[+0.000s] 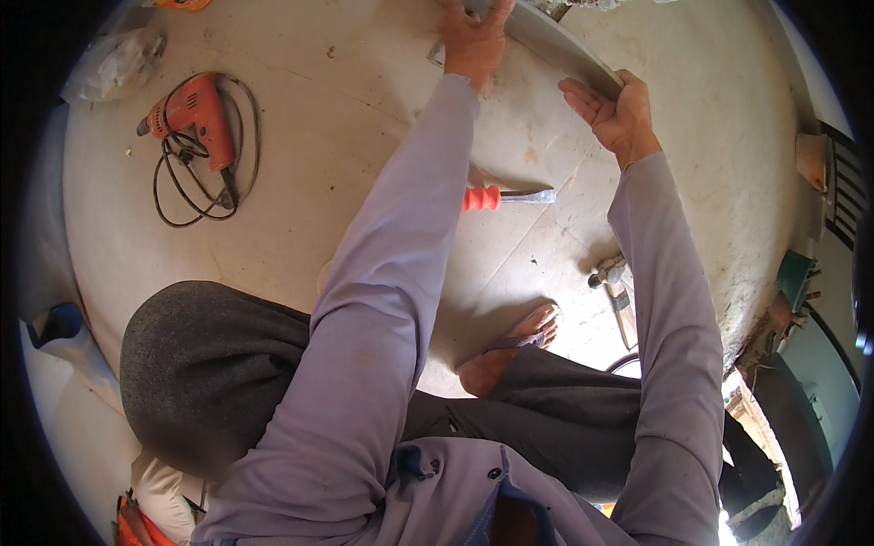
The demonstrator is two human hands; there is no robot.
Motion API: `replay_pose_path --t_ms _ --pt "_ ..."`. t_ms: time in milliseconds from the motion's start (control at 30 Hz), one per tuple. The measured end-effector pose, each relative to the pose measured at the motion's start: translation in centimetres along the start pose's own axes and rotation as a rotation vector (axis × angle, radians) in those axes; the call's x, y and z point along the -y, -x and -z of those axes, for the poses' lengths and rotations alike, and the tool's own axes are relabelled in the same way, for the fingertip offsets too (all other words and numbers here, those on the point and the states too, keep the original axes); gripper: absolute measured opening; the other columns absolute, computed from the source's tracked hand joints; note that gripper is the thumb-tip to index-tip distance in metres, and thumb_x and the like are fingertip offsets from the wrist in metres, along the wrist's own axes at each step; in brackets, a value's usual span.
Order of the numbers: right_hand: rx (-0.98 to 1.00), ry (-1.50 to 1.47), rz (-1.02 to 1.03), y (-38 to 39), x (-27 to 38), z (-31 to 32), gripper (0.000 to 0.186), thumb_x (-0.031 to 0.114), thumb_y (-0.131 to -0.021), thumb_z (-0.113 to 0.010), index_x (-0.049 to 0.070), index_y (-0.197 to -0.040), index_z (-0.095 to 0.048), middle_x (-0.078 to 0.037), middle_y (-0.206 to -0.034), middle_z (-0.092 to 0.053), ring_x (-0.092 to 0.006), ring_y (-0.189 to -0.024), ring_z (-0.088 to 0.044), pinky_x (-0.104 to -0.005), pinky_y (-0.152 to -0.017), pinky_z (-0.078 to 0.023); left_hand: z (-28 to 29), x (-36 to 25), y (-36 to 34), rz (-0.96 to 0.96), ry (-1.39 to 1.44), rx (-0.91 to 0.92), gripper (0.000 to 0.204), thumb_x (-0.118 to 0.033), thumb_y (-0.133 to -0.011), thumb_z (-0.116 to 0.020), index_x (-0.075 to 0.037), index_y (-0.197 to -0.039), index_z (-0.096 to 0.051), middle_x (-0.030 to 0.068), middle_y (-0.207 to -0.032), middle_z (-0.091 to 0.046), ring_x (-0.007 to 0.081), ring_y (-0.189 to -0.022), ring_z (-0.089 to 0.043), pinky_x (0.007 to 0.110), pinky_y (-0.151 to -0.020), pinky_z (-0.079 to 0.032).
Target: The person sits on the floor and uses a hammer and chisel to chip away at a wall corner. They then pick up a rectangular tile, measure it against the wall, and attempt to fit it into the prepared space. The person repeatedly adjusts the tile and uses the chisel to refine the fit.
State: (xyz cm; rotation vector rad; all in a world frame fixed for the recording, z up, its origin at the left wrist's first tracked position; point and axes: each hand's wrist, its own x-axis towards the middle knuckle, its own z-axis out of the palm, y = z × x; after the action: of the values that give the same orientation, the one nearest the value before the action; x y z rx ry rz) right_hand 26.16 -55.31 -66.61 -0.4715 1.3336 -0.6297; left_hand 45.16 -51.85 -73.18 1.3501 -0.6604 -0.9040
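Observation:
My left hand grips a long grey flat board at the top centre, its fingertips partly cut off by the frame. My right hand supports the board's right end, palm up, with thumb behind it. Below lies a chisel with a red ridged handle, partly behind my left forearm. A hammer with a wooden handle rests beside my right forearm.
A red corded drill lies on the tiled floor at upper left, near a plastic bag. My bent legs and sandalled foot fill the lower part. Assorted items line the right edge.

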Motion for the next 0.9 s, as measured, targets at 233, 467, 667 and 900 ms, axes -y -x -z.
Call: replay_pose_path --t_ms 233,467,667,900 --pt "-0.04 -0.103 0.029 -0.1 -0.1 -0.1 0.049 0.02 -0.093 -0.03 -0.017 -0.126 -0.033 -0.034 -0.121 -0.049 -0.0465 -0.099 -0.061 -0.0484 -0.085 -0.057 -0.5 0.1 1.2 0.023 0.218 -0.134 0.091 -0.032 -0.089 -0.062 0.005 -0.147 -0.003 0.0259 -0.152 -0.02 0.0342 -0.141 -0.023 0.037 -0.114 -0.024" --pt "-0.083 -0.211 -0.007 0.4 -1.0 -0.5 0.048 0.02 -0.092 -0.033 -0.016 -0.124 -0.033 -0.033 -0.124 -0.047 -0.0493 -0.105 -0.057 -0.0516 -0.092 -0.054 -0.8 -0.4 1.8 0.15 0.472 -0.079 0.112 -0.001 -0.083 -0.065 -0.007 -0.143 0.03 0.0147 -0.159 0.004 0.032 -0.145 -0.011 0.035 -0.115 -0.021" --pt "-0.138 -0.306 0.041 0.2 -1.4 -1.2 0.049 0.02 -0.092 -0.03 -0.015 -0.127 -0.034 -0.033 -0.126 -0.047 -0.0513 -0.108 -0.055 -0.0539 -0.092 -0.052 -1.6 1.1 2.6 0.084 0.4 -0.046 0.112 -0.017 -0.082 -0.071 0.0 -0.145 0.02 0.0206 -0.158 0.004 0.0325 -0.146 -0.008 0.038 -0.116 -0.02" --pt "-0.132 -0.107 0.026 -0.7 -0.1 -1.2 0.051 0.021 -0.093 -0.023 -0.014 -0.128 -0.036 -0.033 -0.124 -0.049 -0.0505 -0.11 -0.054 -0.0545 -0.094 -0.049 -2.3 -0.5 1.9 0.102 0.01 -0.237 0.108 -0.036 -0.08 -0.073 0.008 -0.147 -0.002 0.0288 -0.152 -0.018 0.0365 -0.143 -0.02 0.037 -0.115 -0.02"
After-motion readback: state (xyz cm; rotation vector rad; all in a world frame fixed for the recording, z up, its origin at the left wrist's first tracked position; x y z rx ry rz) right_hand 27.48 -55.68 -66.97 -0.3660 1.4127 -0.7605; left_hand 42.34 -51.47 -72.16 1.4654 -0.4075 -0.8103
